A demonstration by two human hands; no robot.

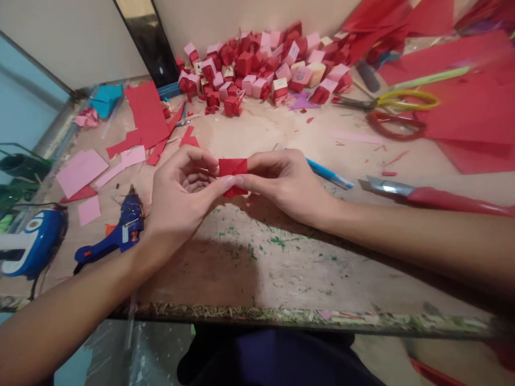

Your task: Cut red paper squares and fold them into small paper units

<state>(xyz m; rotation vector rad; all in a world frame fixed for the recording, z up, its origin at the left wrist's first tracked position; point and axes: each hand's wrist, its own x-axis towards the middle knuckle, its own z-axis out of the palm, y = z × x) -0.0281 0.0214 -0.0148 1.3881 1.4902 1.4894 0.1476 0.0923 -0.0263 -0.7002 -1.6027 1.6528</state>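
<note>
A small folded red paper piece (pixel 232 171) is held above the worn table (pixel 281 268), near its middle. My left hand (pixel 181 195) pinches its left side, thumb and fingers curled round it. My right hand (pixel 284 185) grips its right side with the fingertips pressed together. Both hands meet at the paper, a little above the tabletop.
A heap of red and pink paper cubes (pixel 261 67) lies at the back. A blue glue gun (pixel 116 230) rests left of my left wrist. A blue pen (pixel 330 174), a red-handled cutter (pixel 422 194), scissors (pixel 398 102) and red paper sheets (pixel 470 107) lie right. Paper scraps (pixel 120 150) cover the left.
</note>
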